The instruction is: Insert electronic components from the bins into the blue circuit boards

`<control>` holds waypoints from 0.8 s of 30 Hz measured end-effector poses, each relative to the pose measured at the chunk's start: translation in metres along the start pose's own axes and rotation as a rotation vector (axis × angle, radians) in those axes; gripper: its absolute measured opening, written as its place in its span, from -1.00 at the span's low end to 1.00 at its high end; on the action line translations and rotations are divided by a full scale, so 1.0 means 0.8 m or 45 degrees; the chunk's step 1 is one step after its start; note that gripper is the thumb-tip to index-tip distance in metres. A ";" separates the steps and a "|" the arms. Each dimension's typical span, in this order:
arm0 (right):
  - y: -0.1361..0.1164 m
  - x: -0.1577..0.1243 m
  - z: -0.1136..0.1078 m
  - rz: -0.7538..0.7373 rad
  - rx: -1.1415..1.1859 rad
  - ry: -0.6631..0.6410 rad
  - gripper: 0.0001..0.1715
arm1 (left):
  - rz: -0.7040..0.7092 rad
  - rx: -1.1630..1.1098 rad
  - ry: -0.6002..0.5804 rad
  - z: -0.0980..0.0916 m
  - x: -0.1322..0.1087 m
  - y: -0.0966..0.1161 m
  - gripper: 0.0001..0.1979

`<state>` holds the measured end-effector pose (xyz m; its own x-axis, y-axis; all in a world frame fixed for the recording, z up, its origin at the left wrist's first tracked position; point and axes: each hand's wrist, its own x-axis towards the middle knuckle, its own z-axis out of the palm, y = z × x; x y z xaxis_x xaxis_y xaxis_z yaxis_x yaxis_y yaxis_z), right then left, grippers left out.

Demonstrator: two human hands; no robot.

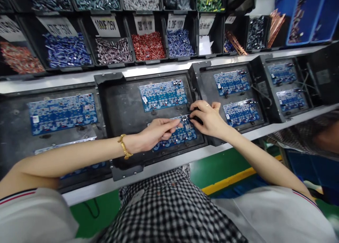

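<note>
My left hand (156,133) is over the lower blue circuit board (188,133) in the middle black tray (120,109). Its thumb and forefinger are pinched together, and whatever is between them is too small to name. At the board's right end, my right hand (210,120) has its fingers curled, thumb near the fingertips. Something dark shows under those fingers, but I cannot make out what it is. Just behind both hands lies the upper blue circuit board (163,95), with small parts along its top right corner. My left hand and forearm cover part of the lower board.
Black bins of small components, among them red (148,45) and blue (180,43) ones, line the back. A left tray holds another board (63,112); trays on the right hold boards too (241,111). A metal rail (169,165) runs along the front. Another person's arm (327,139) shows at right.
</note>
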<state>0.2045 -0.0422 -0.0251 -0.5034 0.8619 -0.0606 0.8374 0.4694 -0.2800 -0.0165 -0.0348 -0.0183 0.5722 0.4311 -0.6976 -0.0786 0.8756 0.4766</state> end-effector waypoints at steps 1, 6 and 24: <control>-0.001 0.001 0.000 -0.005 0.000 -0.002 -0.86 | 0.016 -0.021 0.006 -0.001 0.001 0.001 -0.79; -0.001 0.001 0.000 -0.017 -0.034 0.014 -0.84 | 0.029 -0.074 0.030 -0.001 0.003 0.004 -0.81; -0.006 0.005 0.000 -0.101 -0.192 -0.075 -0.84 | 0.088 0.129 0.095 -0.011 -0.002 -0.006 -0.57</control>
<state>0.1983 -0.0413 -0.0239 -0.5769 0.8105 -0.1013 0.8149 0.5626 -0.1397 -0.0244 -0.0376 -0.0243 0.5057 0.5077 -0.6975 -0.0307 0.8185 0.5736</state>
